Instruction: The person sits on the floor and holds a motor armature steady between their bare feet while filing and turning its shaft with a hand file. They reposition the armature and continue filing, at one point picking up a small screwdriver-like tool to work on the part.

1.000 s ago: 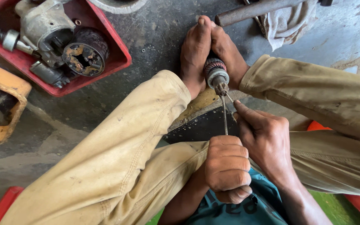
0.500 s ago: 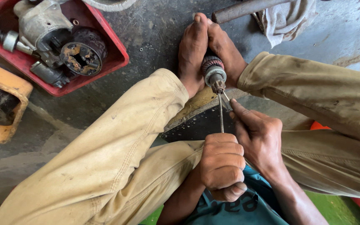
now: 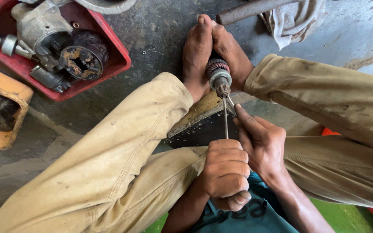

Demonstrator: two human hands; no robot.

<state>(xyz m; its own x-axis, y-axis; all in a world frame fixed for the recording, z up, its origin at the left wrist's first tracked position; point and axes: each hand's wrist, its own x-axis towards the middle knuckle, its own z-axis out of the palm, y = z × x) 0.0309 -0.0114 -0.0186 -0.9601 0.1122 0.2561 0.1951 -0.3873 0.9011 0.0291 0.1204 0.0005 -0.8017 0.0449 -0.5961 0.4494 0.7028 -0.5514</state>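
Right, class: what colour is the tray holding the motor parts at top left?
Red. The tray shows best in the head view, holding grey metal motor parts.

left hand (image 3: pixel 225 172): fisted, knuckles up | right hand (image 3: pixel 262 144): forefinger extended forward

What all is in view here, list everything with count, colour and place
motor armature: one, copper and grey, clamped between the feet
screwdriver: one, thin steel shaft, tip at the armature
block: one, black with yellowish top, under the heels
red tray: one, upper left, holding grey motor parts
orange casing: one, left edge
metal rod: one, rusty, top
rag: one, pale, top right
feet: two, bare
left hand: fist on the screwdriver
right hand: steadying the shaft
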